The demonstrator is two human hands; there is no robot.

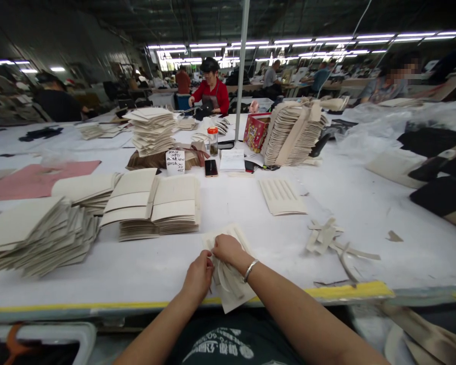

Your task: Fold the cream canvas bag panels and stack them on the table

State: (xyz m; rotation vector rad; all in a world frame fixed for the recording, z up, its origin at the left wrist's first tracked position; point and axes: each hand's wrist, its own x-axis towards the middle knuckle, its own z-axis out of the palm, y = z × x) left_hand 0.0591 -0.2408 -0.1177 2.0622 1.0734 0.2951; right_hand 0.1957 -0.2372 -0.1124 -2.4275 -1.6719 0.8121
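Hands meet at the near edge of the white desk (251, 203) in the head view, both working one cream fabric piece (231, 284) that overhangs the yellow-taped rim. The left hand (198, 276) has its fingers pinched shut on the piece's left side, and the right hand (228, 249), with a silver bracelet (250, 269) at the wrist, has its fingers curled down onto the piece's upper part, gripping it. Loose cream strips from the piece curve beneath the right wrist.

Just beyond the hands stand two neat stacks of cream pieces (157, 205), side by side and touching. Left of them, a larger slumped pile (38, 235) fans out toward the desk's near edge. To the right lies a single ribbed cream panel (282, 196), and nearer the rim a scatter of trimmed scraps (327, 238). Farther back sit a phone (211, 168), a jar with an orange lid (213, 140), a handwritten note (175, 162) and a tall leaning bundle (294, 133). A person in a red top (213, 94) works at the far end.
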